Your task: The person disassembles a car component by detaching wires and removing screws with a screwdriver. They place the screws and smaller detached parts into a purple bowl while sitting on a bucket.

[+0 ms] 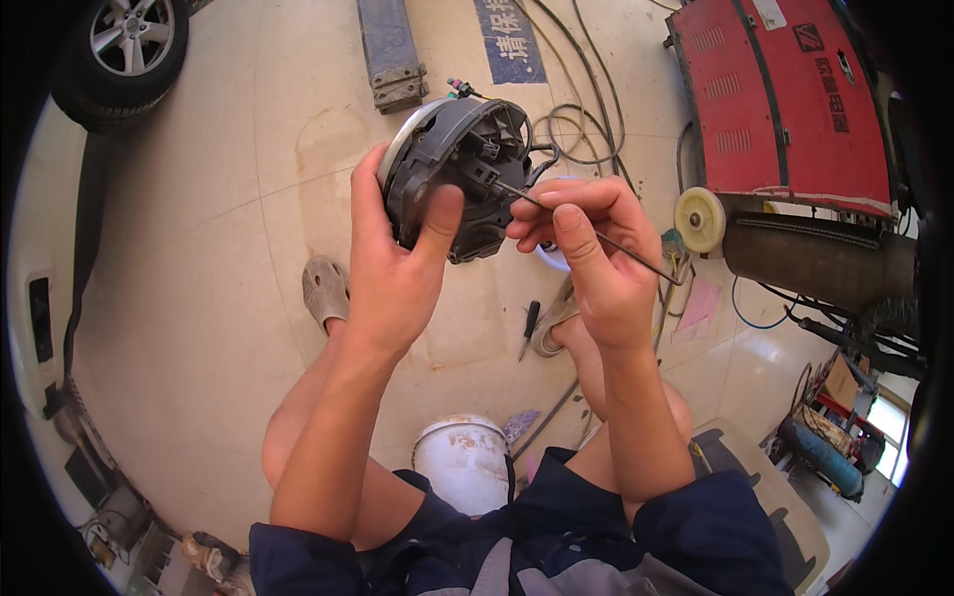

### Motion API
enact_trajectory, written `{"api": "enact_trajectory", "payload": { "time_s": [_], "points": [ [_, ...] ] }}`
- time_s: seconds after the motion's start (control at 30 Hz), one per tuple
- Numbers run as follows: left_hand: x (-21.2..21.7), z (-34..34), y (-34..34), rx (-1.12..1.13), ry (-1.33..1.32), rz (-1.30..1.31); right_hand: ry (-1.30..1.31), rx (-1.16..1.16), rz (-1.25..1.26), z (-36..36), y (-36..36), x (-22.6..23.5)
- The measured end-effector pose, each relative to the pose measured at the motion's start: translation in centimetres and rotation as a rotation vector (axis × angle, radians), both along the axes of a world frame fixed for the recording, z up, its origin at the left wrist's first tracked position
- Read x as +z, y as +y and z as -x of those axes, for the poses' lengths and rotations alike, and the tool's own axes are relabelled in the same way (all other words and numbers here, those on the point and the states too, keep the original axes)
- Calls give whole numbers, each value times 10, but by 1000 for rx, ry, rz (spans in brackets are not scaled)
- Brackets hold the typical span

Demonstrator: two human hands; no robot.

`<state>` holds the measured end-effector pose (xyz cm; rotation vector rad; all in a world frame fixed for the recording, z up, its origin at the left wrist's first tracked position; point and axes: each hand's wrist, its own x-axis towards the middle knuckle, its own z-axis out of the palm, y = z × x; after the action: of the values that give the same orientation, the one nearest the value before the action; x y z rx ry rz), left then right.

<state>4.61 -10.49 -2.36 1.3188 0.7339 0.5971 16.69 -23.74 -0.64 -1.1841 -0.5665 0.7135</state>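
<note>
My left hand (397, 263) grips a round lamp unit (425, 164) from its left and lower side, thumb across the black back housing. A pale rim runs along the unit's left edge, and a short cable with a connector sticks out at the top. In my right hand (608, 263) a thin metal hex key (644, 262) is pinched between thumb and fingers. Its bent end points down to the right. The straight tip reaches into the open back of the housing, by a small dark block; exactly what it touches is too small to tell.
A black-handled screwdriver (531, 323) lies on the floor between my feet. Near my lap stands a white bucket (462, 462). Loose cables (596, 129) and a red wheeled machine (785, 109) are at right. A steel beam (388, 50) lies ahead, a car wheel (129, 50) far left.
</note>
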Motion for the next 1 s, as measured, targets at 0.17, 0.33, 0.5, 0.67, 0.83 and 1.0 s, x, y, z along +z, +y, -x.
{"api": "enact_trajectory", "payload": {
  "time_s": [0.17, 0.33, 0.5, 0.67, 0.83, 1.0],
  "points": [
    [4, 2, 5, 10, 112, 3, 234, 115, -79, -7, -7, 0],
    [7, 4, 2, 75, 31, 48, 665, 253, -276, -3, -6, -10],
    [7, 4, -1, 121, 27, 15, 763, 231, -308, 5, -6, -16],
    [6, 5, -2, 110, 12, 48, 787, 217, -305, 5, -4, -15],
    [6, 6, 3, 91, 13, 67, 472, 192, -113, 5, -7, 3],
    [5, 5, 5, 161, 7, 30, 18, 175, 0, 6, -18, 17]
  ]
}}
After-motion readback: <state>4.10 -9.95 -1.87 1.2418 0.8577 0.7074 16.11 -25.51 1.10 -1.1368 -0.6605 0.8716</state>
